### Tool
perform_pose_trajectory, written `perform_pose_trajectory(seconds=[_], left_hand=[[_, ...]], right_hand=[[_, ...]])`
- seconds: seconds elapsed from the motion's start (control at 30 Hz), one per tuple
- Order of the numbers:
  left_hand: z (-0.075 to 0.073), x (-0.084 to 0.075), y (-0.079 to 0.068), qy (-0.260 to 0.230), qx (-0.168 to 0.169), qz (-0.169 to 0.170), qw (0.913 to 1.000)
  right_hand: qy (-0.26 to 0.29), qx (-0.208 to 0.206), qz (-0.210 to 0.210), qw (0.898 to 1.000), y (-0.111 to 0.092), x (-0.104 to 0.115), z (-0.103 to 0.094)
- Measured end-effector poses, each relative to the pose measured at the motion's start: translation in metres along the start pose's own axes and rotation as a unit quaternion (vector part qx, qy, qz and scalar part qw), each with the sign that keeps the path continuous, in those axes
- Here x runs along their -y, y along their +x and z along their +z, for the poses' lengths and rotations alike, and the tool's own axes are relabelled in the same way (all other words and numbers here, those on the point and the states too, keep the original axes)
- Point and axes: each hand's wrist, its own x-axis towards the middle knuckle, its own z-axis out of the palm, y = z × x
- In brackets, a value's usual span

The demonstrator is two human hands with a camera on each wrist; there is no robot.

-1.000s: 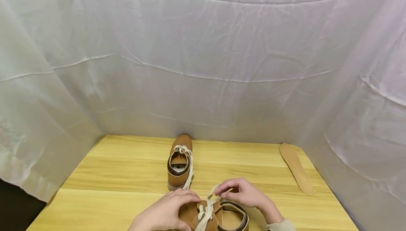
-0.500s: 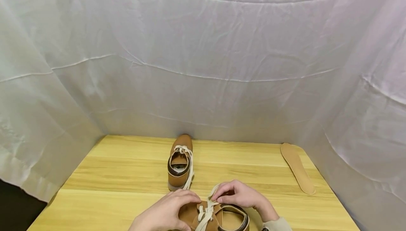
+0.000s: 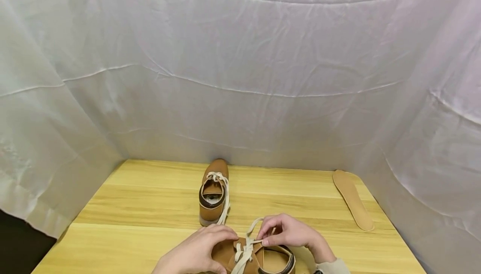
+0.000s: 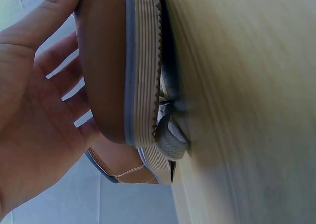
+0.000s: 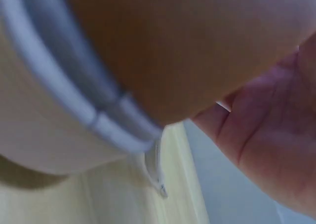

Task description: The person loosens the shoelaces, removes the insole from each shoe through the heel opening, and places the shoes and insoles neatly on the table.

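Note:
A brown leather shoe (image 3: pixel 224 252) with a cream lace lies at the front of the table, toe to the left. My left hand (image 3: pixel 196 249) grips its toe; the left wrist view has the thumb and fingers on either side of the brown upper (image 4: pixel 104 61). Above the tongue, my right hand (image 3: pixel 287 233) pinches a strand of the shoelace (image 3: pixel 246 252) between thumb and fingertips, drawn toward the shoe opening. Another lace strand loops up behind those fingers. In the right wrist view the shoe's heel hides part of the right hand (image 5: pixel 276 130).
The second brown shoe (image 3: pixel 216 167) stands farther back, toe away, its laces trailing down its right side. A tan insole (image 3: pixel 352 201) lies near the table's right edge. Grey cloth (image 3: pixel 240 57) hangs around the back and sides of the wooden table (image 3: pixel 150 207).
My right hand moves in to the lace crossing, then back a little to the right with a strand pulled between its fingertips. The left hand and both shoes stay put.

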Motion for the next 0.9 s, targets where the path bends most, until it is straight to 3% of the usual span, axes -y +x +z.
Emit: perform_pose_trajectory(seconds=[0.27,0.67,0.9], left_hand=[[0.000,0.000,-0.001,0.001,-0.008,0.011,0.9999],[0.002,0.002,-0.002,0.027,-0.031,0.070,0.9967],[0.002,0.002,-0.002,0.025,-0.030,0.074,0.9965]], right_hand=[[-0.019,-0.014,-0.033,0.999,0.004,0.009,0.002],[0.031,-0.034,-0.044,0.998,0.005,0.010,0.005],[-0.003,-0.070,-0.046,0.997,0.003,0.012,0.005]])
